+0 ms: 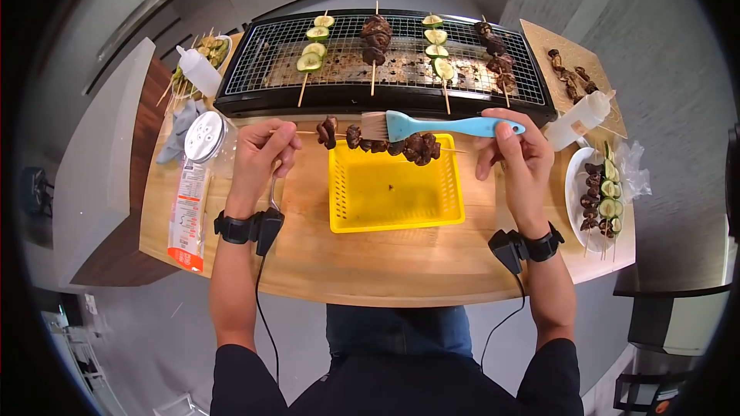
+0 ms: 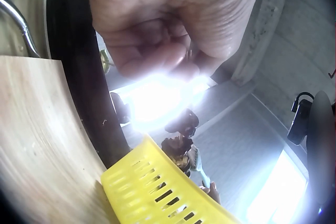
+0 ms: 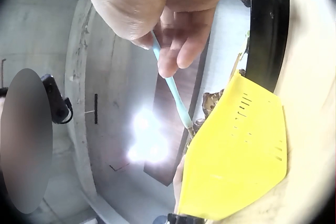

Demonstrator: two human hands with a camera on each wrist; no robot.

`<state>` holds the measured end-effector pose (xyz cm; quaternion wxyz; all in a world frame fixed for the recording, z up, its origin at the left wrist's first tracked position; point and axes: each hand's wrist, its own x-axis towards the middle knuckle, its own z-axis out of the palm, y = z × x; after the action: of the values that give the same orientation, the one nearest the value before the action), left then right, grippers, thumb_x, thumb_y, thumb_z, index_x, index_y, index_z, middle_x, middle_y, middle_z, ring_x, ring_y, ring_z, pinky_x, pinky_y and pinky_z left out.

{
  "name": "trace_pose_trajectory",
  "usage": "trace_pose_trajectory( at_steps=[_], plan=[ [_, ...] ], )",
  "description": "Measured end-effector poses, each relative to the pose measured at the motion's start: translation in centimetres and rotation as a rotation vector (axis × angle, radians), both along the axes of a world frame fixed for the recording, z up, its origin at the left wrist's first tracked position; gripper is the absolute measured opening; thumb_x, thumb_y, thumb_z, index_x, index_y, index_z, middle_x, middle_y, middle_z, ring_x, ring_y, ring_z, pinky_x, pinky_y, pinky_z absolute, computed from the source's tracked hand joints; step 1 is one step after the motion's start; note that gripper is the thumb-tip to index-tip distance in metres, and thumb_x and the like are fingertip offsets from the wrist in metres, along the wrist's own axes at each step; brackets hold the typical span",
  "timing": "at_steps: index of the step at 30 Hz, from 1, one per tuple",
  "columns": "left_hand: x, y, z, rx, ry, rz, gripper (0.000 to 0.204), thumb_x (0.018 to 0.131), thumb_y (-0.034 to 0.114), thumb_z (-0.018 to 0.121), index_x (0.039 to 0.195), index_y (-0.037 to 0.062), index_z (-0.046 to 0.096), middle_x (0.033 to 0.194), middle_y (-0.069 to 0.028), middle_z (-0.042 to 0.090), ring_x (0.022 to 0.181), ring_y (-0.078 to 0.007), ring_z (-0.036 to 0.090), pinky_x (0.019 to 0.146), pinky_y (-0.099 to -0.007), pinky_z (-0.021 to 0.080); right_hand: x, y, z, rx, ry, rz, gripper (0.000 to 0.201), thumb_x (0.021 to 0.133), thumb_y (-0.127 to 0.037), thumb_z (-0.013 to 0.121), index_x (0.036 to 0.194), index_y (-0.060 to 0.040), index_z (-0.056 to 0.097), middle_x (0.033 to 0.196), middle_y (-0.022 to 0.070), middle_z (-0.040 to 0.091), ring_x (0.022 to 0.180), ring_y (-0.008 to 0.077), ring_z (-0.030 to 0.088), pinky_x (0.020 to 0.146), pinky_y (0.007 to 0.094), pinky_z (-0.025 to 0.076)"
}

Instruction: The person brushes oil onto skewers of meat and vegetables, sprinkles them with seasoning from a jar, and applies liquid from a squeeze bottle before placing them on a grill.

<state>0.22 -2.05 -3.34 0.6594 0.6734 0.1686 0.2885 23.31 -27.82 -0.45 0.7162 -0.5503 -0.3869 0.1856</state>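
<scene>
In the head view my left hand (image 1: pixel 262 152) pinches the stick of a skewer of dark browned meat chunks (image 1: pixel 420 149), held level. My right hand (image 1: pixel 526 166) grips the light blue handle of a basting brush (image 1: pixel 443 126) between thumb and fingers. Its pale bristles overlap the meat near the middle of the skewer. Below both, a yellow plastic basket (image 1: pixel 397 226) stands on the wooden table. The brush handle (image 3: pixel 175 94) slants down from the right fingers in the right wrist view. Glare hides part of the skewer in the left wrist view, though meat chunks (image 2: pixel 182 124) show.
Behind the basket lies a long grill (image 1: pixel 266 54) bearing cucumber and meat skewers. At left are a shaker (image 1: pixel 206 139), a squeeze bottle (image 1: pixel 198 72) and a packet (image 1: pixel 187 212). Another squeeze bottle (image 1: pixel 578 119) and a plate (image 1: pixel 574 192) of skewers are at right.
</scene>
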Motion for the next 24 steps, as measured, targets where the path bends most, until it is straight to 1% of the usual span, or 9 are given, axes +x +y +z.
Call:
trace_pose_trajectory(
  at_steps=[2,5,7,9,11,15,17,20,24],
  plan=[
    [-0.1,0.0,0.0,0.007,0.009,0.002,0.031,0.095,0.020,0.057,0.075,-0.0020,0.061,0.051,-0.0003,0.049,0.039,-0.0064,0.042,0.036,-0.0208,0.026,0.0,-0.1,0.0,-0.012,-0.016,0.001,0.024,0.098,-0.015,0.051,0.111,0.0024,0.060,0.079,0.0084,0.065,0.050,0.0093,0.055,0.045,0.0205,0.044],
    [-0.1,-0.1,0.2,0.003,0.014,0.002,0.030,0.095,0.020,0.057,0.075,-0.0020,0.061,0.052,-0.0003,0.049,0.040,-0.0059,0.042,0.037,-0.0203,0.027,0.7,-0.2,0.0,-0.012,-0.017,-0.060,0.023,0.098,-0.015,0.050,0.110,0.0023,0.060,0.078,0.0075,0.064,0.050,0.0087,0.053,0.045,0.0200,0.043],
    [-0.1,-0.1,0.2,0.004,0.010,-0.015,0.029,0.095,0.019,0.057,0.076,-0.0020,0.062,0.052,-0.0001,0.049,0.040,-0.0056,0.043,0.037,-0.0201,0.028,1.0,-0.3,-0.2,0.039,0.000,-0.087,0.023,0.099,-0.015,0.049,0.109,0.0023,0.060,0.077,0.0070,0.063,0.050,0.0085,0.052,0.045,0.0199,0.042],
    [0.1,-0.1,0.3,0.006,0.014,-0.013,0.028,0.095,0.019,0.057,0.076,-0.0019,0.062,0.052,-0.0001,0.050,0.041,-0.0055,0.043,0.037,-0.0200,0.028,0.9,-0.1,-0.4,0.066,0.013,-0.073,0.025,0.099,-0.017,0.049,0.112,0.0023,0.059,0.079,0.0079,0.064,0.051,0.0095,0.054,0.046,0.0204,0.043],
    [-0.1,-0.2,0.4,0.010,0.022,-0.005,0.028,0.095,0.019,0.057,0.077,-0.0018,0.063,0.053,0.0000,0.050,0.041,-0.0053,0.044,0.037,-0.0199,0.029,0.4,-0.1,-0.1,0.029,-0.008,-0.059,0.028,0.099,-0.018,0.049,0.115,0.0028,0.058,0.080,0.0089,0.064,0.053,0.0106,0.057,0.047,0.0209,0.045],
    [0.0,-0.3,0.4,0.004,0.026,-0.013,0.027,0.094,0.019,0.058,0.078,-0.0014,0.064,0.054,0.0000,0.052,0.042,-0.0049,0.044,0.037,-0.0194,0.029,-0.6,0.2,0.2,0.011,0.023,-0.005,0.030,0.099,-0.019,0.049,0.118,0.0033,0.057,0.082,0.0099,0.065,0.054,0.0115,0.059,0.047,0.0211,0.046],
    [-0.1,-0.2,0.4,0.002,0.038,-0.016,0.027,0.094,0.019,0.059,0.078,-0.0012,0.064,0.054,-0.0001,0.052,0.043,-0.0047,0.044,0.037,-0.0192,0.030,-0.8,0.2,0.2,0.007,-0.012,0.044,0.031,0.099,-0.019,0.048,0.118,0.0038,0.057,0.082,0.0098,0.065,0.054,0.0113,0.059,0.048,0.0206,0.046],
    [-0.1,-0.1,0.3,0.005,0.038,-0.042,0.026,0.094,0.019,0.059,0.078,-0.0012,0.064,0.054,-0.0001,0.052,0.043,-0.0047,0.044,0.037,-0.0191,0.029,-0.8,0.0,0.3,-0.046,-0.052,0.090,0.030,0.100,-0.019,0.047,0.117,0.0032,0.058,0.082,0.0093,0.065,0.052,0.0095,0.056,0.046,0.0193,0.044],
    [-0.1,0.0,0.1,0.005,0.024,-0.044,0.026,0.094,0.019,0.059,0.079,-0.0012,0.064,0.054,-0.0002,0.052,0.043,-0.0047,0.044,0.036,-0.0192,0.030,-0.3,-0.1,0.1,-0.053,-0.098,0.050,0.029,0.100,-0.018,0.047,0.117,0.0025,0.059,0.082,0.0086,0.065,0.049,0.0075,0.053,0.045,0.0184,0.040]
  ],
)
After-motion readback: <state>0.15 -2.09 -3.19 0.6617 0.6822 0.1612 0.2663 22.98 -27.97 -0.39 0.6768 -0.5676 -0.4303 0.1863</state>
